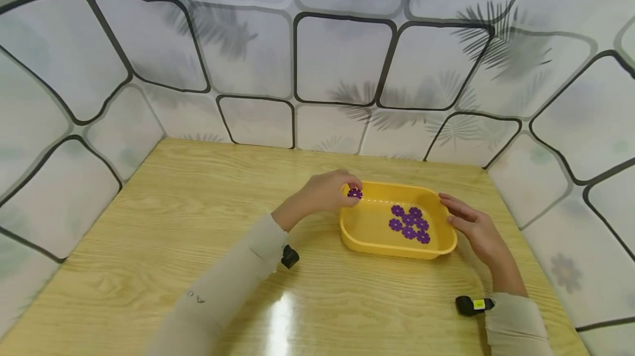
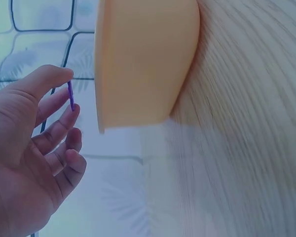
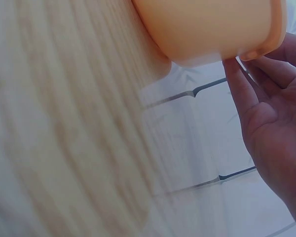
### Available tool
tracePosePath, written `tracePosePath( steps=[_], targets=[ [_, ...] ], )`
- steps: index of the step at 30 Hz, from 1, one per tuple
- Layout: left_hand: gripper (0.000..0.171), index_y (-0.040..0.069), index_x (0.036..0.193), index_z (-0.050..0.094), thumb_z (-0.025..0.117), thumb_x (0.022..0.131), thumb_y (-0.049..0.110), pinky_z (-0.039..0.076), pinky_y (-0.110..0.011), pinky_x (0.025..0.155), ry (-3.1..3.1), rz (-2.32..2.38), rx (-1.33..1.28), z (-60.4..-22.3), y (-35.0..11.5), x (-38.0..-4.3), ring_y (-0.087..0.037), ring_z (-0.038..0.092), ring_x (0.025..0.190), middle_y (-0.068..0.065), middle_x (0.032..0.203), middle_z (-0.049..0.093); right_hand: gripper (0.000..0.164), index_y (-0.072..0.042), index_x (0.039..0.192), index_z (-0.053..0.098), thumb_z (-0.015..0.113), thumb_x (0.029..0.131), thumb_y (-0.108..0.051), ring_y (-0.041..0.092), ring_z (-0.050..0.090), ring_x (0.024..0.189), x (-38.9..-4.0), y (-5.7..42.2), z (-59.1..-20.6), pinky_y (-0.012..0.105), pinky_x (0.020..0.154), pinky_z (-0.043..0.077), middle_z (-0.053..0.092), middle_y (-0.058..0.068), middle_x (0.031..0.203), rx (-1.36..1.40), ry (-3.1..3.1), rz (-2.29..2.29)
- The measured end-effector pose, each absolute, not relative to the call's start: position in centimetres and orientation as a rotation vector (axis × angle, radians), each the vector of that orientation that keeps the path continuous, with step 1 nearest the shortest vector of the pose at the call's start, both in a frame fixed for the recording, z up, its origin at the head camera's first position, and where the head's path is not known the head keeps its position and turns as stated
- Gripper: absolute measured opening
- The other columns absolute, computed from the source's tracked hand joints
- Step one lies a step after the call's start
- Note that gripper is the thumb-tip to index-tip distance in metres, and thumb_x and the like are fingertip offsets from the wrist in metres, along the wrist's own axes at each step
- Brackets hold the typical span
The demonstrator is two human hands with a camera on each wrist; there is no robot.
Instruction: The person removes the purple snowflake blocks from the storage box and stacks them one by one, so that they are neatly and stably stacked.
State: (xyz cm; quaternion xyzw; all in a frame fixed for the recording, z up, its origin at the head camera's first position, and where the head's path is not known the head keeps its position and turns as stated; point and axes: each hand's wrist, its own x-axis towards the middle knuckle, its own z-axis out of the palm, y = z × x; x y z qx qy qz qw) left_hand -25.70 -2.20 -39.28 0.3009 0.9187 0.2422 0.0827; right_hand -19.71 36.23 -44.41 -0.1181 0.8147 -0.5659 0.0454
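From where I stood, the left hand (image 1: 324, 193) pinched one purple flower-shaped disc (image 1: 358, 193) between thumb and fingers, the others loosely bent. The disc hung above the far left corner of a yellow tray (image 1: 367, 225), lying roughly level with the rim. A cluster of purple discs (image 1: 409, 220) lay on the tray's floor, to the right of the held one and closer to the person. The tray's long axis ran left to right, and the right hand (image 1: 478, 229) was slightly nearer the cluster than the left. Its fingers touched the tray's right end, thumb apart from them at the outer wall; how firmly they pressed, I couldn't tell.

The tray sat right of centre on a pale wood-grained tabletop (image 1: 173, 235), which caught a bright glare (image 1: 280, 320) near the person. Pale walls (image 1: 342, 58) patterned with dark rounded outlines and grey fronds enclosed it.
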Motion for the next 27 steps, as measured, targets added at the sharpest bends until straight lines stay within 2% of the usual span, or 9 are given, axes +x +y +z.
tracePosePath(
  steps=[7, 16, 27],
  targets=[
    [0.033, 0.026, 0.124, 0.068, 0.069, 0.094, 0.04, 0.05, -0.043, 0.09, 2.773, 0.807, 0.837, -39.8, -5.8, -25.2, -0.022, 0.062, 0.112, 0.007, 0.117, 0.063, 0.053, 0.006, 0.149, 0.043, 0.058, 0.104, -0.017, -0.018, 0.044, 0.125, -19.7, 36.1, -44.2, 0.006, 0.095, 0.043, 0.043, -0.01, 0.157, -0.347, 2.483, -1.736],
    [0.035, 0.023, 0.125, 0.069, 0.071, 0.093, 0.038, 0.052, -0.042, 0.087, 2.81, 0.766, 0.734, -41.1, -9.7, -24.3, -0.019, 0.063, 0.107, 0.006, 0.114, 0.063, 0.053, 0.006, 0.149, 0.042, 0.057, 0.104, -0.018, -0.018, 0.042, 0.127, -19.6, 36.0, -44.3, 0.006, 0.096, 0.042, 0.039, -0.003, 0.161, -0.354, 2.497, -1.718],
    [0.031, 0.021, 0.12, 0.071, 0.072, 0.093, 0.036, 0.049, -0.033, 0.075, 2.812, 0.656, 0.673, -42.7, -14.1, -23.3, -0.013, 0.06, 0.092, 0.002, 0.113, 0.064, 0.053, 0.006, 0.149, 0.042, 0.056, 0.104, -0.018, -0.017, 0.043, 0.127, -19.6, 36.1, -44.4, 0.006, 0.096, 0.042, 0.041, -0.006, 0.159, -0.364, 2.509, -1.716]
  ],
)
